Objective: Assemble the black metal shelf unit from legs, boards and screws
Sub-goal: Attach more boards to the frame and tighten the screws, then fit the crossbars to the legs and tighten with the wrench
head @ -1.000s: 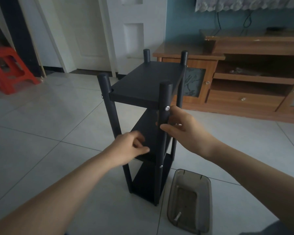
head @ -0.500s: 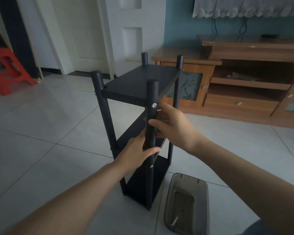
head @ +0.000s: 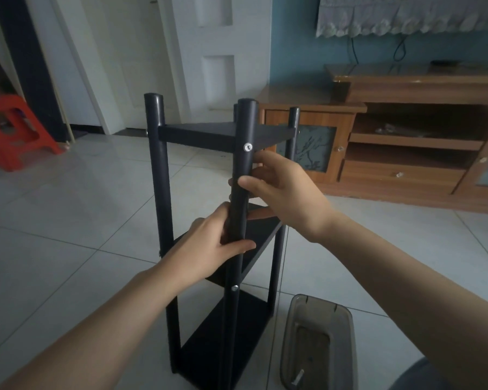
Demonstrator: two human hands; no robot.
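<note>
Hands have both closed on the near right leg (head: 238, 220) of the upright shelf unit (head: 223, 249), left hand (head: 209, 246) newly wrapped low, right hand (head: 282, 190) pinching above, suggesting assembly is finished and it is being turned for checking

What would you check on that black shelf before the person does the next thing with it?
1. Left hand grips the near leg: ok.
2. Right hand holds the same leg higher up: ok.
3. Top screw seated in the leg: ok.
4. Lower screw in place: ok.
5. Shelf unit's bottom board flat on the floor: cannot tell.
6. Spare screw in the grey tray: ok.
</note>
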